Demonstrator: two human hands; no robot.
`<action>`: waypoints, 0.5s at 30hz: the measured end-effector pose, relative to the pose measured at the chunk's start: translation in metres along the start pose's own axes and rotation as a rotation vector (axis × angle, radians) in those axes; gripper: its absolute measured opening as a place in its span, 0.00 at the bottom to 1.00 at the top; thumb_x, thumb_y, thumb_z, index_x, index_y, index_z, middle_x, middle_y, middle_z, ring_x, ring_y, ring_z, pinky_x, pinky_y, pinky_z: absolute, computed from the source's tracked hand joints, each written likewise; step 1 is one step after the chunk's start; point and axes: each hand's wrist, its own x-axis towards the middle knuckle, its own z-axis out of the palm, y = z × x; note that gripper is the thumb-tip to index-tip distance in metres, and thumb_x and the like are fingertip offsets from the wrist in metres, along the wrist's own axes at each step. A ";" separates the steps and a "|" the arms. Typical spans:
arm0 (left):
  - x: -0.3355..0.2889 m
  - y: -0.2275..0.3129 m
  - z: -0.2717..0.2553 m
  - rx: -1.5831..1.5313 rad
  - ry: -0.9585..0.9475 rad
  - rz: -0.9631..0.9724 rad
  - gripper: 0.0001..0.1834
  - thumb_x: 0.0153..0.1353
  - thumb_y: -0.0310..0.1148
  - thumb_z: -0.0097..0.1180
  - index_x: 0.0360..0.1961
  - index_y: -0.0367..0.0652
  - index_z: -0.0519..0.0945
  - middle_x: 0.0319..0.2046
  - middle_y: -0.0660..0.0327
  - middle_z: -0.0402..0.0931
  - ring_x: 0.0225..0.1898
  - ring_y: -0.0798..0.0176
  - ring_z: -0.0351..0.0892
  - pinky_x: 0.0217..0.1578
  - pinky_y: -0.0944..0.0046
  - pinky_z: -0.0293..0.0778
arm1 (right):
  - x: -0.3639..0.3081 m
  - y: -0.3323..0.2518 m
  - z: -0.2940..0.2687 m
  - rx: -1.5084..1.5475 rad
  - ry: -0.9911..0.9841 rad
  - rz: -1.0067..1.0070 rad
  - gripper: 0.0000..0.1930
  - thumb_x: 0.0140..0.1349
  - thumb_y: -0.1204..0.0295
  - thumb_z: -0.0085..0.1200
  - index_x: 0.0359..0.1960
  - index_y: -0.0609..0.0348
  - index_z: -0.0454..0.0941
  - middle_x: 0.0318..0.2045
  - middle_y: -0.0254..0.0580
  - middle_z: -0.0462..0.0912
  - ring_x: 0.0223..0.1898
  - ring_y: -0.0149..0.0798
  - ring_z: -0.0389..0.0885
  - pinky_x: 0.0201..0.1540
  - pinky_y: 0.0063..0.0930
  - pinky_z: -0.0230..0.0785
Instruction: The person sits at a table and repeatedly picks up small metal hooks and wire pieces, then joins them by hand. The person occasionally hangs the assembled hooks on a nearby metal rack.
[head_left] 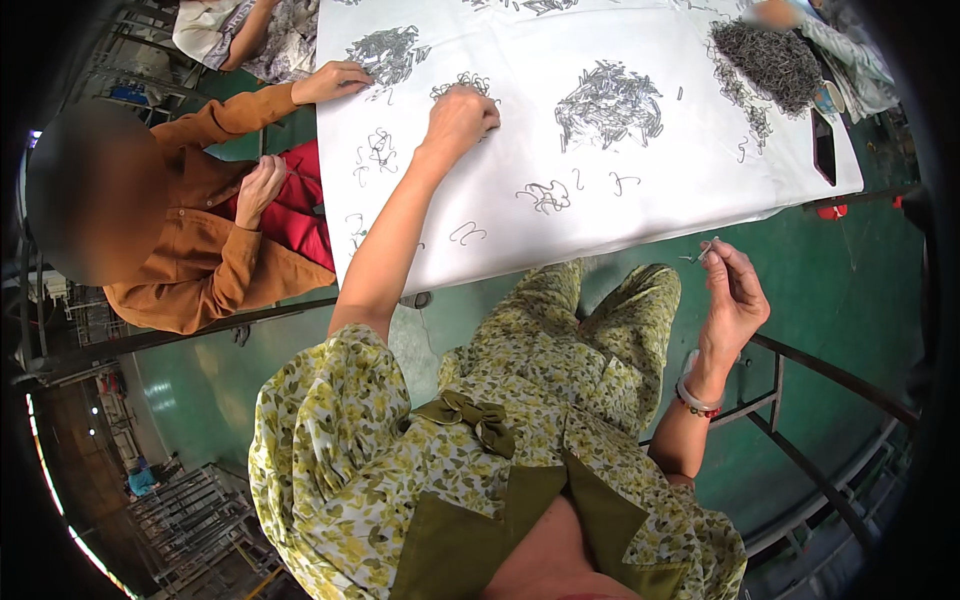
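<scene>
My left hand (462, 120) reaches over the white tabletop (520, 235) with its fingers curled down at a small pile of thin curved wire hooks (470, 84). Its fingertips are hidden, so what they hold does not show. To the right of the table's front edge, my right hand (735, 295) is raised, pinching a few small metal pieces (703, 250) between thumb and fingers; their exact kind is too small to tell. Between the two hands lie some loose S-shaped wire hooks (545, 196), with a heap of short grey metal pieces (610, 106) behind them.
A dark mound of wire hooks (768, 66) sits at the far right, near a black phone (823, 148). On the left a co-worker in a brown jacket (215, 265) touches another grey heap (387, 52). Metal frame bars (815, 370) stand right of my right arm.
</scene>
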 end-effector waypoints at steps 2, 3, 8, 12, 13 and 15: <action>0.000 -0.004 0.013 0.097 -0.025 0.006 0.04 0.51 0.32 0.62 0.26 0.44 0.85 0.31 0.56 0.80 0.39 0.52 0.78 0.40 0.55 0.74 | -0.002 -0.003 -0.002 -0.020 -0.007 -0.024 0.07 0.57 0.86 0.57 0.37 0.68 0.82 0.34 0.40 0.83 0.36 0.30 0.80 0.42 0.20 0.75; 0.000 -0.004 0.017 0.125 -0.031 -0.011 0.04 0.52 0.31 0.61 0.26 0.44 0.86 0.32 0.55 0.80 0.39 0.52 0.78 0.41 0.55 0.74 | -0.003 -0.005 -0.003 -0.034 -0.004 -0.034 0.07 0.57 0.86 0.57 0.37 0.67 0.82 0.34 0.40 0.83 0.36 0.30 0.80 0.42 0.20 0.75; 0.002 -0.006 0.026 0.212 -0.042 -0.055 0.08 0.57 0.31 0.56 0.35 0.42 0.82 0.36 0.53 0.79 0.40 0.49 0.78 0.43 0.53 0.73 | -0.008 -0.006 -0.008 -0.008 0.040 -0.023 0.09 0.58 0.86 0.57 0.41 0.68 0.81 0.34 0.41 0.83 0.37 0.30 0.80 0.43 0.21 0.75; 0.001 0.029 -0.018 -0.174 0.013 -0.226 0.09 0.63 0.30 0.48 0.39 0.34 0.75 0.35 0.51 0.78 0.39 0.52 0.78 0.41 0.56 0.73 | -0.012 -0.013 -0.003 0.013 0.103 0.038 0.18 0.59 0.85 0.56 0.52 0.68 0.75 0.34 0.40 0.83 0.38 0.29 0.81 0.44 0.22 0.75; 0.000 0.038 -0.025 -0.296 0.028 -0.273 0.09 0.64 0.30 0.48 0.38 0.34 0.75 0.33 0.52 0.78 0.38 0.54 0.78 0.40 0.57 0.73 | -0.012 -0.007 -0.007 -0.009 0.074 0.017 0.23 0.59 0.86 0.56 0.57 0.67 0.71 0.34 0.40 0.83 0.38 0.29 0.81 0.45 0.22 0.75; -0.003 0.047 -0.022 -0.512 0.062 -0.327 0.10 0.64 0.31 0.52 0.41 0.34 0.78 0.31 0.55 0.80 0.27 0.67 0.78 0.33 0.67 0.73 | -0.012 -0.006 -0.004 0.015 0.073 0.030 0.21 0.58 0.86 0.56 0.55 0.67 0.73 0.35 0.41 0.84 0.39 0.29 0.81 0.44 0.21 0.75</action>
